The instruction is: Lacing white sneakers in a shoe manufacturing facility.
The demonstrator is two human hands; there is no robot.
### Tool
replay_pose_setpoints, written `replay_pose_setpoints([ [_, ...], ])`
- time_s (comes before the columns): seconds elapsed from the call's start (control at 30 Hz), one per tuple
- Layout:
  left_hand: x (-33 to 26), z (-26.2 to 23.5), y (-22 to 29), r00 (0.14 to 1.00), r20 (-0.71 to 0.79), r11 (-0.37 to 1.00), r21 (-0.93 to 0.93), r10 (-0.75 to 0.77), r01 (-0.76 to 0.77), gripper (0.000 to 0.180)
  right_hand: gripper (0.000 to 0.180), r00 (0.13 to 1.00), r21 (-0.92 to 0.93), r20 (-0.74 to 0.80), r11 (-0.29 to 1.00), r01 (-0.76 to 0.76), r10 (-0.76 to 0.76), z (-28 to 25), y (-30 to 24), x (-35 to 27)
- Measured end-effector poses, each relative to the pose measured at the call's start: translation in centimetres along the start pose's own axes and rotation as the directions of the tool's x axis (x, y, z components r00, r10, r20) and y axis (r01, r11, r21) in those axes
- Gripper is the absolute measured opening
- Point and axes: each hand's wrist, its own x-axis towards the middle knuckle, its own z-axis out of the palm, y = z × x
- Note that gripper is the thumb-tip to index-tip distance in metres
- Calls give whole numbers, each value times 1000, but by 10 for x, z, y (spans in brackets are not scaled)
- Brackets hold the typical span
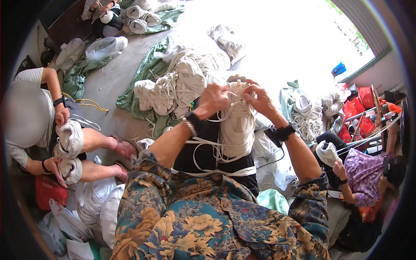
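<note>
A white sneaker (pixel 236 132) rests on my lap, toe toward me and its opening at the far end. My left hand (pixel 213 102) is closed beside the shoe's upper left edge, with a white shoelace (pixel 223 116) running down from it. At the upper right of the opening, my right hand (pixel 261 99) has its fingers bent in a pinch near the lacing; what lies between the fingertips is too small to make out. More white laces (pixel 203 149) hang in loops over the dark cloth on my legs.
Ahead, white sneakers (pixel 188 78) and laces are heaped on a green sheet (pixel 130 93). On the left a seated person holds white shoes (pixel 69 141); on the right another holds a white shoe (pixel 328 154). Bundled laces (pixel 307 121) and red bags (pixel 366 97) lie at right.
</note>
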Motion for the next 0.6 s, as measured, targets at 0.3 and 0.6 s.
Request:
replay_pose_setpoints([
  [0.3,-86,-86,-95,580,81,351,-725,-811,592,7,14,998,-37,-57,999,13,-15,8,-14,2],
  [0.6,-62,-103,-1,794,325,-116,-943,-515,310,29,10,993,-432,38,894,120,-115,26,-23,7],
])
